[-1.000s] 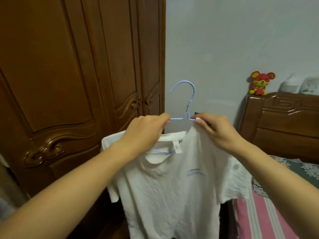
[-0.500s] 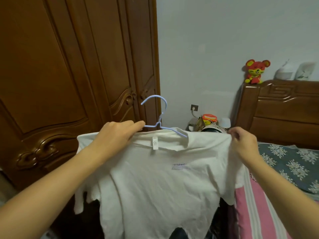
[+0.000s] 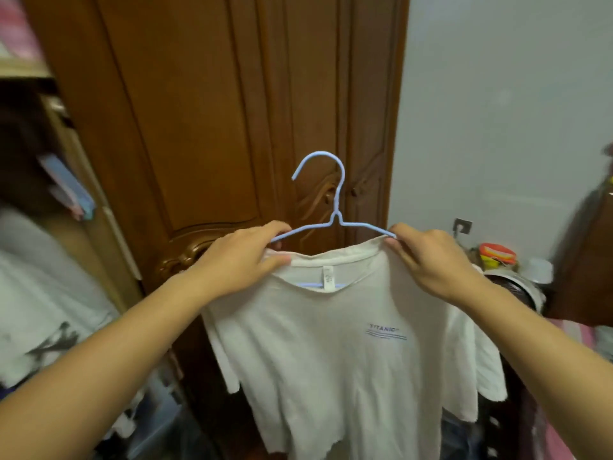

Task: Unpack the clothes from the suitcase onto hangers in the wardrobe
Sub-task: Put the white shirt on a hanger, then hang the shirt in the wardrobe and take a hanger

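The white T-shirt (image 3: 345, 353) already sits on the blue hanger (image 3: 331, 207), held up in the air in front of the closed brown wardrobe door (image 3: 199, 127). The left hand (image 3: 238, 260) pinches the collar and the hanger's left arm, and the right hand (image 3: 431, 257) pinches the right shoulder against the wire. I judge this shirt is almost done: it must still go into the open wardrobe section (image 3: 43, 200) at the left edge, where other clothes hang, and the suitcase is not visible.
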Available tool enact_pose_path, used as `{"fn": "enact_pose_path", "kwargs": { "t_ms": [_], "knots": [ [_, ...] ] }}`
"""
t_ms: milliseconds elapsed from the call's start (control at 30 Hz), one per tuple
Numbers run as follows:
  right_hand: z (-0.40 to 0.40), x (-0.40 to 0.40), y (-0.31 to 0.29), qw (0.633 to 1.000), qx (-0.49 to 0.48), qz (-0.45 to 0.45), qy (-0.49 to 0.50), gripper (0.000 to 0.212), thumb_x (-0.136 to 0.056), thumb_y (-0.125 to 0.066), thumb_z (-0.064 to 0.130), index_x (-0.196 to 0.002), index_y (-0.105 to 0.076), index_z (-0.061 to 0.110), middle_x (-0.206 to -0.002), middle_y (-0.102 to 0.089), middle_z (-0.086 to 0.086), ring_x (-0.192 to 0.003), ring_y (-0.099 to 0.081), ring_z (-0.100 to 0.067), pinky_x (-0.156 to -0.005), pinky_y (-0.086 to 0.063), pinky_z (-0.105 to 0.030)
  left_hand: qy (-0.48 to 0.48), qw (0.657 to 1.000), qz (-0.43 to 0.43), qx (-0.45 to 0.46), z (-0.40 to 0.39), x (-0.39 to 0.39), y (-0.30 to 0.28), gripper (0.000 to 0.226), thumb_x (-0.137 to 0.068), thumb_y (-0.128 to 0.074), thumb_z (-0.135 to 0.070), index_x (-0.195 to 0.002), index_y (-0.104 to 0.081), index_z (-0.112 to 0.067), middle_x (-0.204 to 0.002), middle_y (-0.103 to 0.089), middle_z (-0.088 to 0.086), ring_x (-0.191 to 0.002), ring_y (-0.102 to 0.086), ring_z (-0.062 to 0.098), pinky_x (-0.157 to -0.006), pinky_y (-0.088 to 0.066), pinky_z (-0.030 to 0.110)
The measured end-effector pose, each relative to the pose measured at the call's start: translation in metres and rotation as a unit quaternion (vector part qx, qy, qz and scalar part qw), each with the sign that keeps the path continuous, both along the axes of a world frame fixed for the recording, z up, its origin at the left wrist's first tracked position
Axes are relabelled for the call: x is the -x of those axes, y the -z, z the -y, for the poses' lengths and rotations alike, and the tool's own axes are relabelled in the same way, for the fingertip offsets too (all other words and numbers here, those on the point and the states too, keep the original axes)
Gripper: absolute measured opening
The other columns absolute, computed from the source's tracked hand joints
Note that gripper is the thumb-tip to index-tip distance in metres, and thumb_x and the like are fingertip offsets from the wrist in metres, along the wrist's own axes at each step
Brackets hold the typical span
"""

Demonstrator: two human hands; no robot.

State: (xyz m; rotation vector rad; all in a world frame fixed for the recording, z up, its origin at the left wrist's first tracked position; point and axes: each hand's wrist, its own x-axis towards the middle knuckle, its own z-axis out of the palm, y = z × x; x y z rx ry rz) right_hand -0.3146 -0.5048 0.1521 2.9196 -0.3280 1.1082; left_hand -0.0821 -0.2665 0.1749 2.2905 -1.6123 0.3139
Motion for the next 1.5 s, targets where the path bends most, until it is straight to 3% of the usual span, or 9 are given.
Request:
{"fn": "enact_pose_path", "kwargs": {
  "t_ms": [167,433,667,733,833,967,1133,1300,1500],
  "knots": [
    [-0.017,-0.04,-0.009,0.995,-0.034,-0.067,-0.064,0.021,-0.102,-0.048,0.036,-0.081,-0.044,0.032,-0.061,-0.052,0.002,-0.06,-0.052,-0.034,-0.051,-0.029,-0.035,-0.171,0.973,0.037,0.151,-0.038,-0.016,-0.003,0.018,-0.087,-0.056,-0.008,-0.101,-0.056,-0.02,-0.084,-0.068,0.01,-0.08,-0.062,0.043,-0.064,-0.049,0.046],
    [-0.029,-0.069,-0.026,0.981,-0.166,-0.03,-0.095,0.021,-0.102,-0.052,0.032,-0.086,-0.051,0.046,-0.071,-0.059,0.014,-0.071,-0.056,-0.003,-0.06,-0.04,-0.026,0.024,0.986,0.077,0.149,-0.082,-0.029,-0.018,0.041,-0.103,-0.039,-0.039,-0.125,-0.066,-0.018,-0.104,-0.067,-0.004,-0.095,-0.063,0.018,-0.078,-0.052,0.036],
    [-0.061,-0.083,-0.011,0.962,-0.172,-0.14,-0.157,0.023,-0.099,-0.055,0.035,-0.084,-0.059,0.019,-0.066,-0.056,0.007,-0.062,-0.054,-0.008,-0.06,-0.037,-0.03,-0.143,0.971,0.113,0.157,-0.12,-0.089,-0.014,0.016,-0.107,-0.044,-0.025,-0.108,-0.059,-0.021,-0.096,-0.061,0.003,-0.078,-0.055,0.021,-0.067,-0.045,0.037],
    [-0.087,-0.089,-0.013,0.957,-0.173,-0.133,-0.19,0.013,-0.1,-0.055,0.034,-0.103,-0.065,0.026,-0.078,-0.064,0.018,-0.072,-0.061,-0.003,-0.064,-0.042,-0.027,-0.234,0.965,0.086,0.08,-0.123,-0.106,-0.007,0.013,-0.109,-0.037,-0.031,-0.104,-0.049,-0.026,-0.094,-0.06,0.002,-0.075,-0.056,0.024,-0.063,-0.045,0.038],
    [-0.13,-0.11,-0.013,0.908,-0.267,-0.176,-0.269,0.059,-0.097,-0.063,0.026,-0.149,-0.039,0.04,-0.138,-0.054,0.026,-0.125,-0.052,0.005,-0.102,-0.04,-0.016,-0.287,0.944,0.161,0.008,-0.131,-0.132,-0.005,0.005,-0.107,-0.041,-0.022,-0.108,-0.044,-0.019,-0.102,-0.062,0.009,-0.077,-0.063,0.032,-0.06,-0.047,0.042],
    [-0.152,-0.132,-0.004,0.835,-0.385,-0.205,-0.336,0.065,-0.099,-0.058,0.008,-0.15,-0.036,0.041,-0.15,-0.035,0.036,-0.141,-0.027,0.012,-0.115,-0.024,-0.016,-0.322,0.935,0.15,0.004,-0.147,-0.169,-0.009,0.014,-0.103,-0.042,-0.012,-0.116,-0.047,-0.011,-0.11,-0.061,0.017,-0.087,-0.064,0.041,-0.068,-0.047,0.047],
    [-0.19,-0.193,0.004,0.865,-0.383,-0.142,-0.291,0.052,-0.102,-0.049,0.002,-0.131,-0.057,0.044,-0.131,-0.059,0.028,-0.124,-0.047,0.016,-0.113,-0.037,-0.021,-0.312,0.949,0.045,0.014,-0.178,-0.207,-0.007,0.032,-0.102,-0.049,-0.027,-0.127,-0.051,-0.008,-0.125,-0.052,0.019,-0.115,-0.054,0.04,-0.092,-0.047,0.047],
    [-0.234,-0.262,-0.006,0.897,-0.301,-0.154,-0.285,0.07,-0.093,-0.048,-0.008,-0.126,-0.052,0.053,-0.126,-0.061,0.023,-0.121,-0.052,0.01,-0.101,-0.034,-0.003,-0.338,0.899,0.239,0.141,-0.257,-0.24,-0.067,0.037,-0.09,-0.062,-0.015,-0.127,-0.06,-0.011,-0.123,-0.054,0.01,-0.115,-0.052,0.03,-0.092,-0.051,0.047],
    [-0.297,-0.385,-0.05,0.919,-0.235,-0.126,-0.29,0.073,-0.09,-0.038,-0.005,-0.147,-0.044,0.04,-0.142,-0.055,0.006,-0.133,-0.05,-0.015,-0.11,-0.039,-0.026,-0.449,0.8,0.373,0.142,-0.344,-0.292,-0.161,0.063,-0.097,-0.052,-0.031,-0.156,-0.035,-0.016,-0.161,-0.022,0.025,-0.15,-0.015,0.045,-0.121,-0.02,0.057]
  ]
}}
